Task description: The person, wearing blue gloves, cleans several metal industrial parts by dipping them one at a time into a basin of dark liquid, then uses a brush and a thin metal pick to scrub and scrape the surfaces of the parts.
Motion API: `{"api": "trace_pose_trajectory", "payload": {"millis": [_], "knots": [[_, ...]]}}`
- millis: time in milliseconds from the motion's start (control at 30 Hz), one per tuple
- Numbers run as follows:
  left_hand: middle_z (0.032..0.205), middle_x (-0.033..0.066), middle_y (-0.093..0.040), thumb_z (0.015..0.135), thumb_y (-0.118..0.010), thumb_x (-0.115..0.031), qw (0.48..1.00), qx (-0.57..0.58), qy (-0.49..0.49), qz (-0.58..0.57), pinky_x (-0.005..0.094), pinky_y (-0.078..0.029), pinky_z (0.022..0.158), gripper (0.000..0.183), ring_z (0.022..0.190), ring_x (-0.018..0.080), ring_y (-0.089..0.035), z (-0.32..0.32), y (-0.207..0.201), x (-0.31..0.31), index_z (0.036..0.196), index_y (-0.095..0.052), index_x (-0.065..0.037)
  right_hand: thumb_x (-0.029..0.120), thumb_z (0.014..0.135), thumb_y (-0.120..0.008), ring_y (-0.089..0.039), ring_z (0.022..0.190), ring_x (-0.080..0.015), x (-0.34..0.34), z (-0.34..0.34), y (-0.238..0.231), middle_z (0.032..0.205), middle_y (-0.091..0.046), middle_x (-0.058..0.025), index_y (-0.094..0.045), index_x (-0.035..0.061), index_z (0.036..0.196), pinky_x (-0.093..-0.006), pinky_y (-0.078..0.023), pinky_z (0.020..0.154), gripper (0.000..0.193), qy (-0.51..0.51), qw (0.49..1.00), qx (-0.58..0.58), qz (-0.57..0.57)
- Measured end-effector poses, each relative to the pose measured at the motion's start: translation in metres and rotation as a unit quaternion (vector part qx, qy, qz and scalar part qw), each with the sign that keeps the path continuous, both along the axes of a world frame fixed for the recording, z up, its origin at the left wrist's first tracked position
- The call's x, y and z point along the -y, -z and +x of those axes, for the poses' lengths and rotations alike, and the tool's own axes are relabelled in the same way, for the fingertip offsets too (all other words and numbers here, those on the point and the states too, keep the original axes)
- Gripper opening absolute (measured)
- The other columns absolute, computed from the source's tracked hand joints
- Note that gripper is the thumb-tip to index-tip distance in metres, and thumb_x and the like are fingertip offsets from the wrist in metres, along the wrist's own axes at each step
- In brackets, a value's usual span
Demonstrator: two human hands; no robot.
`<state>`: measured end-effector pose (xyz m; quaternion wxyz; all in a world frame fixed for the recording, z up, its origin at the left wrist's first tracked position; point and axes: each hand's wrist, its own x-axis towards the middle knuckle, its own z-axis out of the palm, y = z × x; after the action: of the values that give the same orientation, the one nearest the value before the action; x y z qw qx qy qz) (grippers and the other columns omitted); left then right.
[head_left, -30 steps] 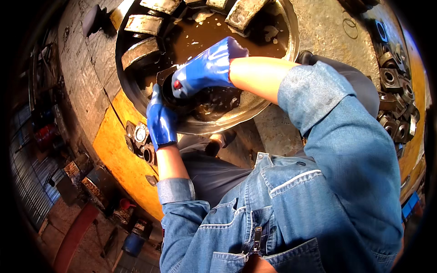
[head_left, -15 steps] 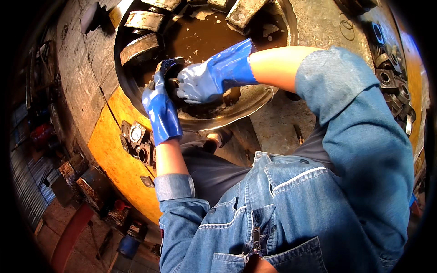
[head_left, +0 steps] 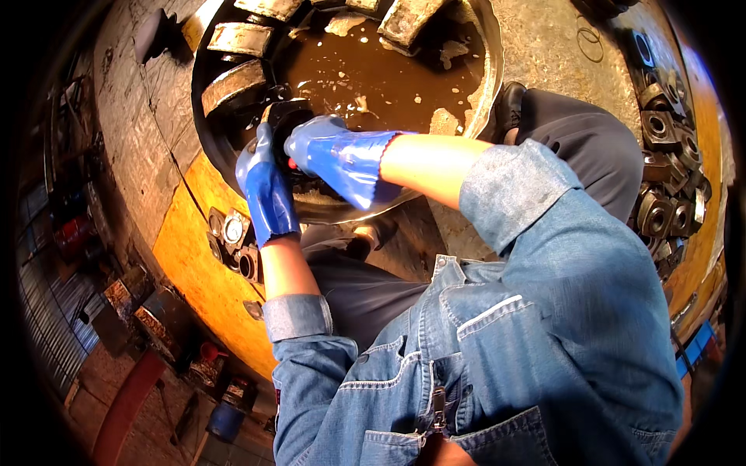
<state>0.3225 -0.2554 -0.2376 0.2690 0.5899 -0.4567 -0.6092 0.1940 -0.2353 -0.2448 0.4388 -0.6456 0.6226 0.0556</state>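
Both hands wear blue rubber gloves and meet at the ten o'clock side of a round metal basin (head_left: 488, 85) filled with brown, oily liquid (head_left: 373, 74). The left hand (head_left: 266, 182) has its grip clenched around a dark, wet metal part (head_left: 286, 118) held just above the basin's rim, and the right hand (head_left: 338, 155) closes on the same part from the three o'clock side, with a small red spot showing between the gloves. Heavy grey blocks (head_left: 237, 81) lie around the basin from nine to twelve o'clock. More square metal parts (head_left: 660, 210) are heaped at three o'clock. The part looks slick, so it could slip from the gloves, splashing liquid or striking a block.
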Motion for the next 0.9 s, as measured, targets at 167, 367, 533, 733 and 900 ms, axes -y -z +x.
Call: {"api": "trace_pose_trajectory", "payload": {"millis": [167, 367, 533, 733, 900], "knots": [[0.105, 0.0127, -0.076, 0.107, -0.06, -0.042, 1.0, 0.027, 0.007, 0.006, 0.0342, -0.06, 0.079, 0.051, 0.087, 0.0213, -0.072, 0.0, 0.0, 0.003, 0.123, -0.071, 0.006, 0.027, 0.093, -0.064, -0.071, 0.089, -0.04, -0.045, -0.029, 0.007, 0.097, -0.074, -0.0229, -0.075, 0.0058, 0.104, -0.0438, -0.055, 0.081, 0.027, 0.25, 0.908, 0.306, -0.143], [0.114, 0.0135, -0.076, 0.108, -0.058, -0.043, 0.999, 0.047, -0.007, 0.019, 0.036, -0.06, 0.086, 0.051, 0.096, 0.0222, -0.072, 0.004, 0.005, 0.013, 0.125, -0.072, 0.004, 0.011, 0.099, -0.068, -0.07, 0.11, -0.0306, -0.049, 0.003, 0.106, 0.123, -0.067, -0.0191, -0.059, 0.0003, 0.13, -0.0401, -0.059, 0.096, 0.034, 0.378, 0.755, 0.483, -0.232], [0.112, 0.0129, -0.076, 0.106, -0.062, -0.04, 0.999, 0.042, 0.006, -0.021, 0.0346, -0.059, 0.084, 0.049, 0.097, 0.0219, -0.072, 0.021, 0.015, 0.017, 0.125, -0.071, 0.004, 0.037, 0.108, -0.056, -0.069, 0.106, -0.0354, -0.039, 0.005, 0.075, 0.133, -0.055, -0.0194, -0.051, 0.0062, 0.129, -0.0504, -0.061, 0.085, 0.038, 0.661, 0.005, 0.711, 0.24], [0.108, 0.0123, -0.076, 0.103, -0.066, -0.036, 0.995, 0.055, 0.034, -0.07, 0.0318, -0.057, 0.081, 0.046, 0.091, 0.02, -0.071, 0.022, 0.015, 0.013, 0.122, -0.072, 0.006, 0.026, 0.107, -0.054, -0.07, 0.11, -0.0383, -0.039, 0.02, 0.089, 0.133, -0.06, -0.0262, -0.051, -0.0036, 0.131, -0.0545, -0.064, 0.085, 0.038, 0.61, 0.223, 0.75, 0.123], [0.116, 0.0155, -0.074, 0.104, -0.065, -0.035, 1.0, -0.006, -0.015, -0.001, 0.0355, -0.061, 0.086, 0.045, 0.098, 0.0235, -0.072, 0.024, 0.02, 0.013, 0.127, -0.071, 0.004, 0.026, 0.097, -0.064, -0.074, 0.11, -0.0304, -0.022, -0.05, 0.044, 0.118, -0.073, -0.0132, -0.06, 0.0098, 0.135, -0.0452, -0.062, 0.078, 0.042, 0.071, 0.965, 0.076, -0.239]]}}
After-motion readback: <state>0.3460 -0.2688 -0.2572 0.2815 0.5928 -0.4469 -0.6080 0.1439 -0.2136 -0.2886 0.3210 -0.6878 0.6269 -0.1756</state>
